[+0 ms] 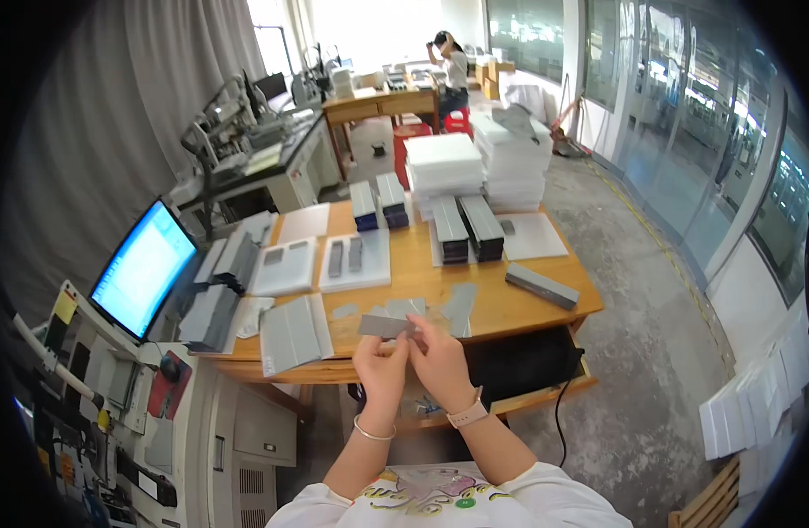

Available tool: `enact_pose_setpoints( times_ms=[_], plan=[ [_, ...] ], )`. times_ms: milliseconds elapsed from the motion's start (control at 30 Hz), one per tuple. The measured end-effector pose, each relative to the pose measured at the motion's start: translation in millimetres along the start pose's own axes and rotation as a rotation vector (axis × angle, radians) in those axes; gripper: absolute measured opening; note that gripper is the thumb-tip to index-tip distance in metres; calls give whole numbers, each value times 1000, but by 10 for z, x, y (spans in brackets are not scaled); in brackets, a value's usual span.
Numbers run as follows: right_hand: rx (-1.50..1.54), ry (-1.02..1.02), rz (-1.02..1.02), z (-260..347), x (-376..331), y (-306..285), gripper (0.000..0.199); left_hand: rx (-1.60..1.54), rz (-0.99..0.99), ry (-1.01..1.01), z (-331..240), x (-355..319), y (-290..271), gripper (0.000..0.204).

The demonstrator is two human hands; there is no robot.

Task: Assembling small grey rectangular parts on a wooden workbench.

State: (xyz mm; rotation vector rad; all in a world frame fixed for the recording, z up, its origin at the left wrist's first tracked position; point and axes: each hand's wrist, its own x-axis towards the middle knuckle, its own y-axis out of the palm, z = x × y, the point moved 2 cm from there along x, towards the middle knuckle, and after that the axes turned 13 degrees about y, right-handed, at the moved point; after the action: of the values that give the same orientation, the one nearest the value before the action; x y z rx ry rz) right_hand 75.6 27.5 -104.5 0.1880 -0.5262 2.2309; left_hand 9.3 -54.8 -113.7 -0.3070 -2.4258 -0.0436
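Between both hands, above the table's front edge, I hold a small flat grey rectangular piece. My left hand is closed on its lower side, the thumb near the middle. My right hand pinches its right end, fingers bent toward the left hand. Just beyond the piece, thin grey plates lie on the wood, partly hidden by it. More grey plates overlap to the right, and a larger grey sheet rests on white sheets to the left.
The wooden table carries long grey stacks, a grey bar and tall white foam stacks. Below its front edge a drawer stands pulled out. A lit monitor is at left. Another person sits far back.
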Motion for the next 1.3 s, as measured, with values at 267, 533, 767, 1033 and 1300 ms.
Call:
enact_pose_setpoints(
  times_ms=[267, 533, 767, 1033, 1300],
  plan=[
    [-30, 29, 138, -81, 79, 288, 33, -183, -156, -166, 503, -101, -50, 15],
    [-5, 86, 220, 53, 92, 413, 42, -239, -225, -159, 553, -91, -154, 14],
    [-399, -35, 102, -162, 545, -270, 34, -627, -343, -328, 596, 133, -605, 14],
    [-578, -97, 200, -420, 364, -166, 30, -830, -61, -597, 689, -50, -722, 13],
    [-604, -209, 298, -268, 397, 274, 40, -849, -40, -683, 701, -142, -637, 14]
  ],
)
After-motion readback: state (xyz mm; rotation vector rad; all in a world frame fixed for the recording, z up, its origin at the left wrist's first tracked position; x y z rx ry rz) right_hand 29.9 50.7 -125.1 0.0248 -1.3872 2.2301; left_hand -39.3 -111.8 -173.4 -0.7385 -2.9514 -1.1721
